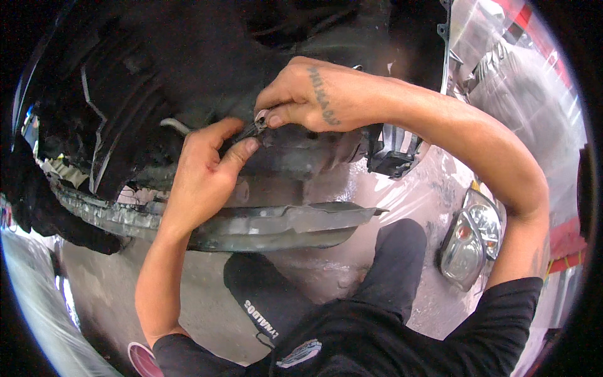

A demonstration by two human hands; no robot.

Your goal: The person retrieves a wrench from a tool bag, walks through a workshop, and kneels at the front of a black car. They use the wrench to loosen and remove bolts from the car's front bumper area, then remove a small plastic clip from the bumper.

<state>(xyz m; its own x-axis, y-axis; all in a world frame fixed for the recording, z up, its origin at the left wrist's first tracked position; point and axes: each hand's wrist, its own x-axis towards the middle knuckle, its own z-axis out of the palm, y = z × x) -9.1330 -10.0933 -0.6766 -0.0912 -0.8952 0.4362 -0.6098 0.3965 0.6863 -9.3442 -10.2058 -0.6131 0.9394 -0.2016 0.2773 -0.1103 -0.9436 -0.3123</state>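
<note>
Both of my hands are raised in front of the dark underside of a car's body, a black wheel-arch liner (151, 69) by its look. Between them is a small metal piece (258, 125), silver at one end and dark at the other; its exact kind is too small to make out. My left hand (210, 164) pinches the dark end between thumb and fingers. From the right, my right hand (306, 97) closes thumb and forefinger on the silver end. A pale bent tube (175, 125) sticks out just left of my left hand's fingers.
Below my hands runs a long grey metal strip (282, 227) with a ragged right end. A black plastic bracket (394, 152) hangs right of centre. A headlight (468, 242) lies on the floor beside my right knee. Clear plastic sheeting (515, 81) covers things at the right.
</note>
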